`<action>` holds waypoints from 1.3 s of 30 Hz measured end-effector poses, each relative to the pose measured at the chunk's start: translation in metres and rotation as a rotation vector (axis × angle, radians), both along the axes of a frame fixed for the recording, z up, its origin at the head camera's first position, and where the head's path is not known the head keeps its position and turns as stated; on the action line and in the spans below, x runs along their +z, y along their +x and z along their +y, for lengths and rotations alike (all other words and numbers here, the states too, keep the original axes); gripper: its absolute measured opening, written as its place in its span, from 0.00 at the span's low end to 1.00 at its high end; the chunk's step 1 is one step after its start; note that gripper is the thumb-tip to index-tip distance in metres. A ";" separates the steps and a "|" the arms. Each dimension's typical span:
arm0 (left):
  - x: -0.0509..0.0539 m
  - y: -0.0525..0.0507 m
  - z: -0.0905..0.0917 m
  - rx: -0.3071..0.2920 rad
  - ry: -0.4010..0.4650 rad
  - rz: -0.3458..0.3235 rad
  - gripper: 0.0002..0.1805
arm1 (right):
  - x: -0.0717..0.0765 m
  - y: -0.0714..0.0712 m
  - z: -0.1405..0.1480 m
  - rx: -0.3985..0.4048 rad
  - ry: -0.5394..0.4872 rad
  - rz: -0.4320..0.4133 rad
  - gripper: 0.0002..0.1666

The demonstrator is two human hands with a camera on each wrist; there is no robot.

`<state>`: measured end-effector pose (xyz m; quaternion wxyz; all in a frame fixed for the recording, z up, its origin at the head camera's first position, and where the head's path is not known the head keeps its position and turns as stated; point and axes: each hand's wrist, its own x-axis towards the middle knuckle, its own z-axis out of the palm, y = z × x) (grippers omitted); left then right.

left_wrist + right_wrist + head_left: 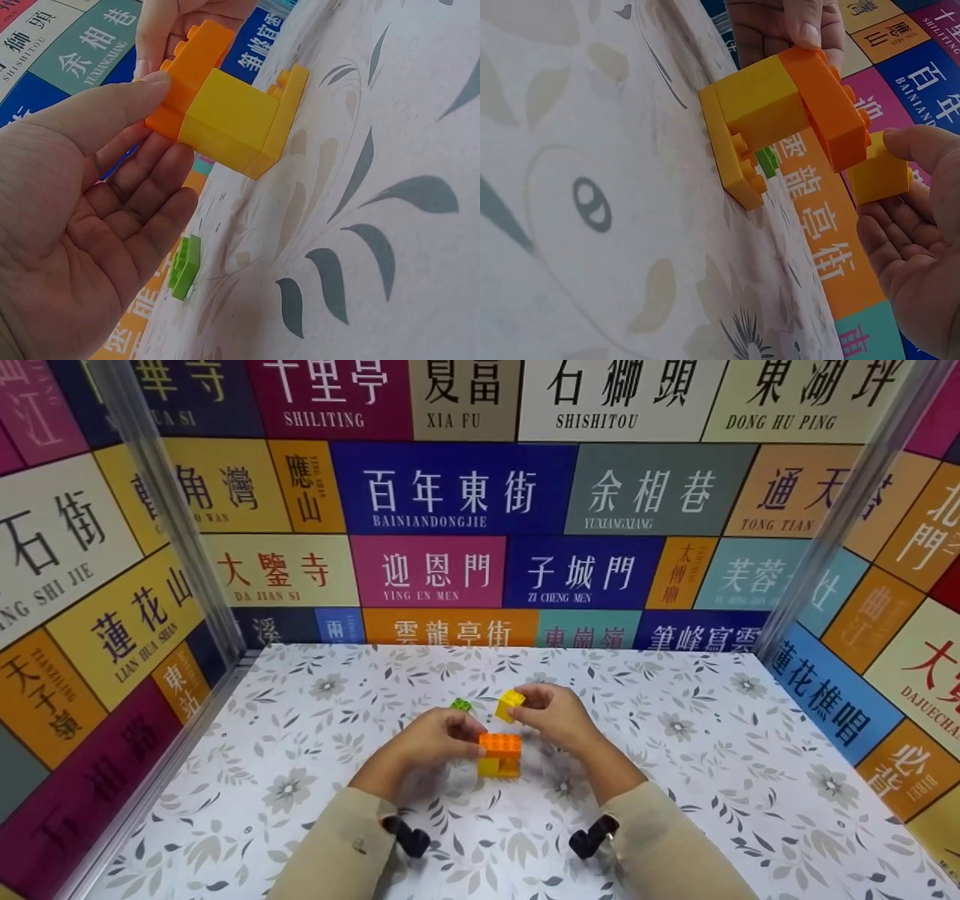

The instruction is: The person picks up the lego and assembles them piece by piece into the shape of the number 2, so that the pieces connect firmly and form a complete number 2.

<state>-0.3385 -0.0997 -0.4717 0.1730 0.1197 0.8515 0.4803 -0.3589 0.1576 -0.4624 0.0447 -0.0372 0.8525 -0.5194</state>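
An orange brick point(500, 745) lies on top of a yellow block point(231, 111), which stands on one end of a flat yellow-orange brick point(730, 154) on the table. The left hand point(433, 739) pinches the orange brick's left end between thumb and fingers; in the left wrist view the left hand point(82, 202) covers part of it. Behind the stack and to its right, the right hand point(556, 718) holds a separate yellow brick point(510, 705) off the table. In the right wrist view that yellow brick point(880, 171) is between the thumb and fingers of the right hand point(922, 232).
A small green brick point(460, 704) lies on the table beyond the left hand; it also shows in the left wrist view point(184, 267). The floral-patterned table point(300, 720) has panels with large lettering point(450, 487) behind it and at both sides.
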 end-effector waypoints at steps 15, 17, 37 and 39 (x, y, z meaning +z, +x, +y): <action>-0.001 0.001 -0.001 -0.007 0.009 0.018 0.12 | 0.016 0.019 0.012 0.148 -0.079 0.078 0.26; 0.000 0.001 0.000 -0.007 0.014 0.020 0.12 | 0.016 0.021 0.014 0.178 -0.093 0.088 0.26; 0.001 0.000 0.001 0.015 0.032 -0.027 0.13 | 0.005 0.023 0.021 0.333 -0.093 0.107 0.26; 0.001 0.000 0.001 0.009 0.031 -0.020 0.13 | 0.006 0.024 0.020 0.337 -0.094 0.102 0.25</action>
